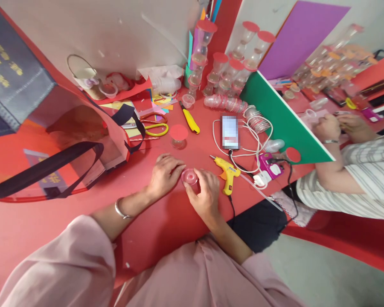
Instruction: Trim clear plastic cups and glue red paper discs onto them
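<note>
A small clear plastic cup (190,176) stands on the red tabletop between my two hands, and a ring shows in its middle. My right hand (205,192) grips it from the right, thumb at the near side and fingers around the far side. On the left, my left hand (166,174) has curled fingers, with thumb and index tips pinched at the cup's rim. Just beyond my hands is a clear cup piece with a red round top (178,135). A yellow hot glue gun (226,172) lies to the right of my right hand.
Beyond lie a yellow utility knife (190,119), scissors (156,128), and a phone (230,132) with white cables. A purple power strip (270,166) is at right. Stacked cup pieces (224,68) stand behind. A green divider (281,115) separates a co-worker's hands (329,128). A red bag (60,140) is left.
</note>
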Demonstrator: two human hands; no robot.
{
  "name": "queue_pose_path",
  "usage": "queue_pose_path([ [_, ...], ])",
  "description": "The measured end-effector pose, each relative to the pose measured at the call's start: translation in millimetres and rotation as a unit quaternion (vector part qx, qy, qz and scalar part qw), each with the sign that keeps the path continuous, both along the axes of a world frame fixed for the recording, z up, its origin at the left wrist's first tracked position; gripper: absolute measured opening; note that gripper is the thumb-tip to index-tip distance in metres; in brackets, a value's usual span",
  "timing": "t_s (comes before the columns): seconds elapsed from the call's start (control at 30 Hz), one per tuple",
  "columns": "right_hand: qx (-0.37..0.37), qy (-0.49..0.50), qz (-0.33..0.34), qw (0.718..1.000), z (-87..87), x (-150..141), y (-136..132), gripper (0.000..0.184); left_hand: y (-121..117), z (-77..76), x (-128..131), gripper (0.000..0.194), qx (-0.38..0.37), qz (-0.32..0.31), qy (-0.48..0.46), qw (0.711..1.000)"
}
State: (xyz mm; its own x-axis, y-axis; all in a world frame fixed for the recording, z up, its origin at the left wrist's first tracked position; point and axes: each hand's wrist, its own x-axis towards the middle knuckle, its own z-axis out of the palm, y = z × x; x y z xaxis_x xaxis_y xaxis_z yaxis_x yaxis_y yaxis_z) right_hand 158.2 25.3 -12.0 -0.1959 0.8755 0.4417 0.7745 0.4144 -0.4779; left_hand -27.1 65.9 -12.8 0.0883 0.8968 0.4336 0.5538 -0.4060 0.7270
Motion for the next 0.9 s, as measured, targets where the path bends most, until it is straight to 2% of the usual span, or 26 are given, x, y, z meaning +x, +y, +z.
queue_pose_path([
  [0.2, 0.004, -0.006, 0.019, 1.0, -0.7, 0, 1, 0.042, 1, -0.4, -4, 0.053, 0.025, 0.008, -0.049, 0.998],
  [0.43, 0.023, 0.013, 0.019, 0.999, -4.1, 0, 0, 0.043, 3, 4.2, -9, 0.064, -0.008, 0.05, -0.129, 0.99],
  [0.63, 0.052, 0.087, 0.015, 0.995, -1.7, 1, -1, 0.044, 6, 9.0, -9, 0.052, -0.001, 0.056, -0.118, 0.991],
  [0.77, 0.085, 0.133, 0.027, 0.987, -3.0, 4, -3, 0.046, -3, 12.9, -6, 0.037, 0.0, 0.067, -0.086, 0.994],
  [0.9, 0.067, 0.138, 0.038, 0.987, -5.1, 7, -4, 0.046, -21, 9.0, 1, 0.038, -0.024, 0.016, -0.126, 0.992],
])
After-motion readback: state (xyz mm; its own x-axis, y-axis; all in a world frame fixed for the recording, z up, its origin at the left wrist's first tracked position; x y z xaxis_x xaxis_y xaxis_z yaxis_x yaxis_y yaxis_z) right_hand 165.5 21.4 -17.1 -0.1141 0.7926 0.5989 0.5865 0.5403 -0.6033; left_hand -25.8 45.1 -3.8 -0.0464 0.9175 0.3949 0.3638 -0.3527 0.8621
